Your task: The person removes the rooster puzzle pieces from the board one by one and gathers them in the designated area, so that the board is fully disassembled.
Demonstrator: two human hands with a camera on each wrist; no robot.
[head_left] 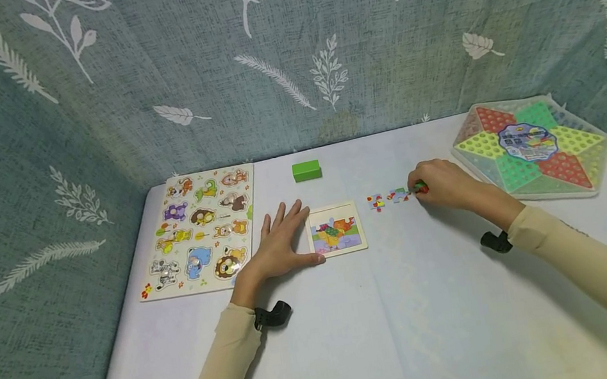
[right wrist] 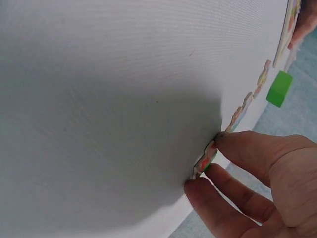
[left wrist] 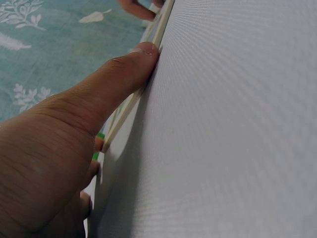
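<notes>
My left hand lies spread at the left side of a small wooden puzzle frame. Its thumb touches the frame's lower edge, as the left wrist view also shows, and its fingers are stretched out toward the upper left corner. Inside the frame, several joined pieces form a colourful bird picture below a bare strip. To the right, my right hand pinches a red and green puzzle piece between thumb and fingers, at the tabletop. Two loose puzzle pieces, one left and one nearer the hand, lie in a row beside it.
A green block stands behind the frame. On the left lies an animal knob puzzle board, partly under the left wrist. A hexagonal clear-cased game board sits at the back right. Patterned cloth hangs behind the table.
</notes>
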